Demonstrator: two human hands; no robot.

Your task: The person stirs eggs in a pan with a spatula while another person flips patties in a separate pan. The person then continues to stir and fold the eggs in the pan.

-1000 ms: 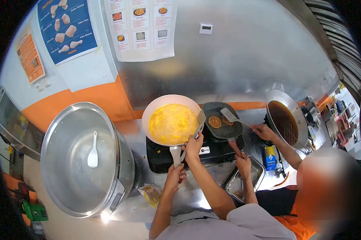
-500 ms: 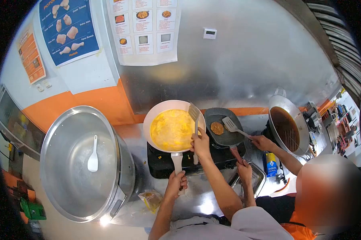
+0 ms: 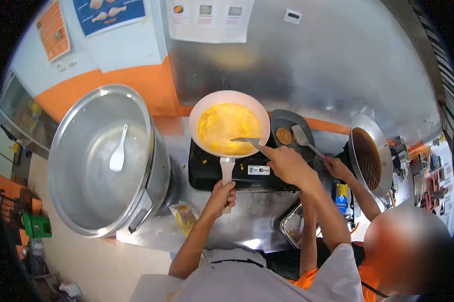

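Note:
My left hand (image 3: 222,198) is closed around the pale handle of a frying pan (image 3: 229,96) on the black stove (image 3: 201,176). Yellow egg (image 3: 227,123) spreads over the pan's bottom, partly set in lumps and steaming. In my right hand (image 3: 290,166) is a turner (image 3: 252,141), fingers wrapped round its handle. The turner's blade is tilted edge-on and reaches into the near right side of the egg. Beside this pan, a dark grill pan (image 3: 287,118) carries a browned patty (image 3: 283,135). My right forearm hides that pan's handle.
A co-worker's hand (image 3: 337,167) at right holds another turner (image 3: 307,138) over the grill pan. A large metal pot (image 3: 61,201) with a white rice paddle (image 3: 118,153) stands left. Nearby are a wok of dark oil (image 3: 370,151), a plastic bag (image 3: 184,216) and a metal tray (image 3: 290,224).
My right hand has swung right and lowered the turner from upright at the pan's right rim into the egg. My left hand keeps the pan handle. The view has tilted down.

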